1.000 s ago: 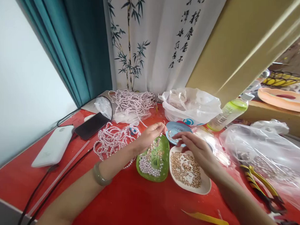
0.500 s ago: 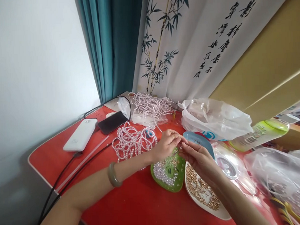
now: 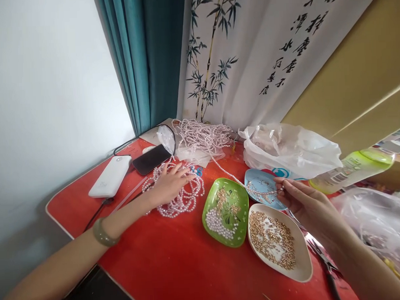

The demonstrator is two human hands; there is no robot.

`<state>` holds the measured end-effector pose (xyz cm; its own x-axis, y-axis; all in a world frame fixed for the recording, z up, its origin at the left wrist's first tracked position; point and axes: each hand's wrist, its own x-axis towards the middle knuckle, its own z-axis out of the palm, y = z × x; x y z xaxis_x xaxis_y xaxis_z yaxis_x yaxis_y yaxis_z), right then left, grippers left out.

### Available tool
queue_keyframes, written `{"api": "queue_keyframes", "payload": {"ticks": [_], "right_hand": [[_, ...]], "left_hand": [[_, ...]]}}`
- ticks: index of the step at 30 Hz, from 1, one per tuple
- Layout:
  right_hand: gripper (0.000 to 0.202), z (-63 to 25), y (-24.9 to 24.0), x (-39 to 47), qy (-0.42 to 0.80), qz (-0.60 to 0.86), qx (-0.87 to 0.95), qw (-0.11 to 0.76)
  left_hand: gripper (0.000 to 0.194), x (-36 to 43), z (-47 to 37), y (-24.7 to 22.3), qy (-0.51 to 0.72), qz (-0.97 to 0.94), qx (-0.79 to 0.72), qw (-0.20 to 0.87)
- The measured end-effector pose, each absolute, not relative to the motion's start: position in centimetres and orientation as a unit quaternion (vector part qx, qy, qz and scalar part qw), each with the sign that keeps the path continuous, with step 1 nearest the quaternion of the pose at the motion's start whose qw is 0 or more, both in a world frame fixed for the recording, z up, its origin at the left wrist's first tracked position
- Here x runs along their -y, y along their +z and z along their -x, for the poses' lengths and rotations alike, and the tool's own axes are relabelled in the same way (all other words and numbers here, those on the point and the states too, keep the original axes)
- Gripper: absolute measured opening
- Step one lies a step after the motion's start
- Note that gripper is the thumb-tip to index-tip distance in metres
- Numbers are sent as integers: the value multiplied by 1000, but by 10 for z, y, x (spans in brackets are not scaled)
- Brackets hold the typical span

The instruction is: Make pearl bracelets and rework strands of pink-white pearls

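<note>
My left hand [image 3: 171, 184], fingers spread, is over a coiled pile of pink pearl strands [image 3: 185, 203], near small blue-handled scissors [image 3: 197, 171]. My right hand [image 3: 300, 199] pinches the end of a pearl strand [image 3: 227, 172] above the blue plate [image 3: 270, 182]. That strand runs back to a larger heap of pearl strands [image 3: 202, 134]. A green plate [image 3: 208, 230] holds white pearls and small gold pieces. The cream plate [image 3: 304, 269] beside it carries many gold beads.
A white power bank [image 3: 111, 177] and a black phone [image 3: 151, 159] lie at the left with cables. Plastic bags [image 3: 292, 151] and a green-labelled package [image 3: 354, 168] stand at the right. Black-handled pliers [image 3: 327, 263] rest right of the cream plate.
My hands, together over the green plate before, have parted. The left moved left over the coiled strands and opened; the right moved right with the strand end, which now stretches out.
</note>
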<state>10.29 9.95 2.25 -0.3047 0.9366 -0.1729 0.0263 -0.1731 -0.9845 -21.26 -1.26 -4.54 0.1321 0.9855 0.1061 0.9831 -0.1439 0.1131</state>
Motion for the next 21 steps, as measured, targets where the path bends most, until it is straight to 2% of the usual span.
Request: {"api": "queue_keyframes", "payload": {"ticks": [4, 7, 10, 16, 18, 21], "right_hand": [[32, -99, 17, -89, 470, 478, 684, 289], [27, -93, 7, -85, 340, 389, 833, 196], [25, -91, -4, -88, 266, 292, 910, 128], [27, -96, -1, -95, 276, 234, 932, 31], [33, -92, 10, -91, 311, 251, 915, 46], [46, -75, 30, -79, 387, 286, 869, 113]], "left_hand": [[57, 24, 232, -41, 97, -736, -670, 23], [46, 20, 235, -26, 135, -729, -665, 92], [40, 9, 225, 0, 202, -710, -660, 138], [40, -11, 173, 71, 337, -712, -569, 236], [39, -17, 151, 86, 344, -735, -522, 264], [39, -29, 124, 96, 318, -772, -480, 269]]}}
